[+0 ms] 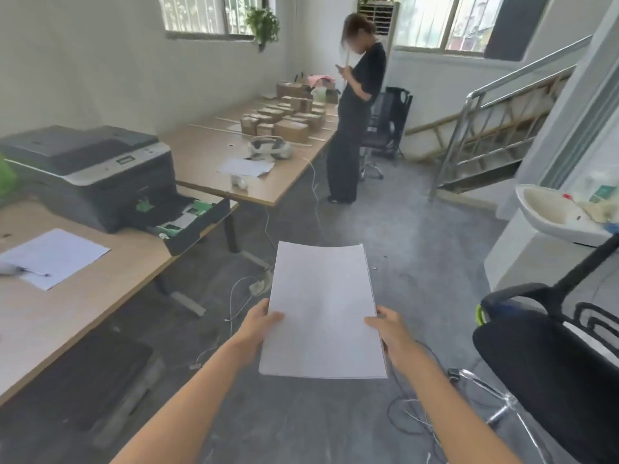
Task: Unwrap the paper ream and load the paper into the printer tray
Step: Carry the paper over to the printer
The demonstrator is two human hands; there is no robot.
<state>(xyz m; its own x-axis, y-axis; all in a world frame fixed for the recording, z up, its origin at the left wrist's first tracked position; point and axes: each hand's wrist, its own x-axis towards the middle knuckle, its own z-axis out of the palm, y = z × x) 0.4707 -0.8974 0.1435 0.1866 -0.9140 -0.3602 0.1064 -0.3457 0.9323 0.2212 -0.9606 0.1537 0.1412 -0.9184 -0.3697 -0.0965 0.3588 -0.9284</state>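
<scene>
Grey concrete floor [418, 236], white walls [83, 68], barred windows [207, 15], wooden desks [214, 145].

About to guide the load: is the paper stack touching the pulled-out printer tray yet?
Apart. The head view shows the paper stack held over bare floor by the left hand and right hand, well clear of the open printer tray.

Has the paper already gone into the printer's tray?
No, both hands, left and right, hold the paper stack above the floor, apart from the pulled-out printer tray.
</scene>
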